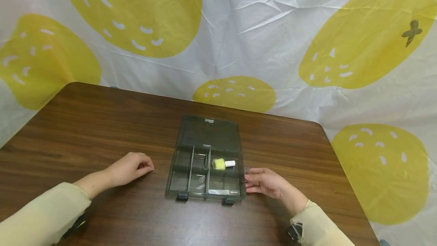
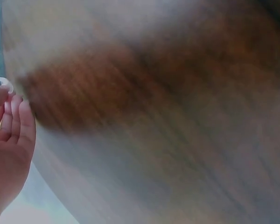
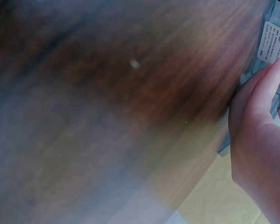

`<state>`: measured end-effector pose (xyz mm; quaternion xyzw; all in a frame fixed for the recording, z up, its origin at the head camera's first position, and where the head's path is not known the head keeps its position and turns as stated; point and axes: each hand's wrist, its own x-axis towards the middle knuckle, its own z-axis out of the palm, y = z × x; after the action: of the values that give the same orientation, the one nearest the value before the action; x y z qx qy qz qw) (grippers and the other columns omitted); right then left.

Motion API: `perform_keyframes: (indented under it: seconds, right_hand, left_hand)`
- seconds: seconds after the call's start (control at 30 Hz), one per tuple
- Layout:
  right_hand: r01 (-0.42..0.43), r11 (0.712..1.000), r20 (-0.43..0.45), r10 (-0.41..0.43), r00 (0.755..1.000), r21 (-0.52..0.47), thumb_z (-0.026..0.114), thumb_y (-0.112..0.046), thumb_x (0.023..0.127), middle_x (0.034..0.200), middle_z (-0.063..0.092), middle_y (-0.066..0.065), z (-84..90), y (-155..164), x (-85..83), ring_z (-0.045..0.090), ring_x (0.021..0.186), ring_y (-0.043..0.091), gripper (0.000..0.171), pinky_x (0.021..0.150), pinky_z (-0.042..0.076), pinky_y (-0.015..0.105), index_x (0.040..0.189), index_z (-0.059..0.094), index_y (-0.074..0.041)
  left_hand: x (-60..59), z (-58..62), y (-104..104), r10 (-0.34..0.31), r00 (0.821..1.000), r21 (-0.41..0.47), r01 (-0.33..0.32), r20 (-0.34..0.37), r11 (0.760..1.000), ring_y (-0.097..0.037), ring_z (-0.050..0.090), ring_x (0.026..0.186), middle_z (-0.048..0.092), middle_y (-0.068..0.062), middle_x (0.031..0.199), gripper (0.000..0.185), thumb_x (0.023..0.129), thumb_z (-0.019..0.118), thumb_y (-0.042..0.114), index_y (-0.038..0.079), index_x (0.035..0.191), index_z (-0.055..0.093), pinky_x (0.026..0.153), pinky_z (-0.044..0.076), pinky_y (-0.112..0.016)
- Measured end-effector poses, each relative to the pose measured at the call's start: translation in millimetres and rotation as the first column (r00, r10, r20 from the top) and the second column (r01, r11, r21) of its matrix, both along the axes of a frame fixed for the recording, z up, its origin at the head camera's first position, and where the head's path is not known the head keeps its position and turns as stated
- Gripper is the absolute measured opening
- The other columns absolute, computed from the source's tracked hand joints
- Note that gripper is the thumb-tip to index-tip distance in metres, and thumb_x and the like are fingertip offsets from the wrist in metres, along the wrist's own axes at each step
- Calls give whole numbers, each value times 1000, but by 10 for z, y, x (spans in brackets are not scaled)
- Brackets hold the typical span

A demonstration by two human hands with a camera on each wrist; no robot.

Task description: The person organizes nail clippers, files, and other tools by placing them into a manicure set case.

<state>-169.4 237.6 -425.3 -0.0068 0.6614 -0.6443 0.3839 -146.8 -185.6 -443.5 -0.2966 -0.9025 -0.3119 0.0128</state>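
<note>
My right hand (image 1: 268, 182) lies flat, fingers straight, touching the right wall of the open organizer box (image 1: 207, 159); the box sits just left of those fingertips, lid tipped back, a small yellow bottle (image 1: 222, 163) in a far compartment; my left hand (image 1: 129, 168) rests loosely curled on the table (image 1: 102, 124), holding nothing, apart from the box's other side; I judge I am steadying the box, and reaching in calls for a careful pinch; the wood is dark and smooth; a lemon-printed sheet (image 1: 239, 30) hangs behind.
</note>
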Motion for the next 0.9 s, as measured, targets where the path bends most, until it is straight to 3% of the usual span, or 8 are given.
perform_keyframes:
  seconds: [0.3, 0.47, 0.9]
  right_hand:
    - [2, 1000, 2, -2, 1000, 9, 48, -4, 95, 83, 65, -2, 11, -2, 0, 63, 78, 10, 15, 76, 55, 25, 108, 52, 0]
    - [1, 1000, 4, -1, 1000, 14, 48, -4, 95, 83, 64, -2, 13, -7, -4, 63, 78, 9, 16, 76, 55, 25, 109, 52, 1]
    - [7, 1000, 9, -7, 1000, 10, 47, -3, 95, 82, 65, -1, 21, -13, 0, 63, 77, 10, 14, 76, 55, 25, 106, 54, -1]
  left_hand:
    - [-43, 120, 21, -26, 998, 13, 26, 58, 1000, 3, 50, 68, 64, 7, 73, 11, 87, 63, 8, 13, 77, 66, 61, 46, -22]
    - [-61, 189, 60, -35, 990, 46, 28, 138, 999, 4, 51, 68, 63, 7, 73, 10, 89, 60, 10, 11, 81, 65, 61, 46, -20]
    - [-143, 392, 228, -41, 933, 127, -5, 358, 992, -8, 51, 50, 57, -2, 66, 12, 92, 56, 12, 3, 88, 63, 45, 46, -23]
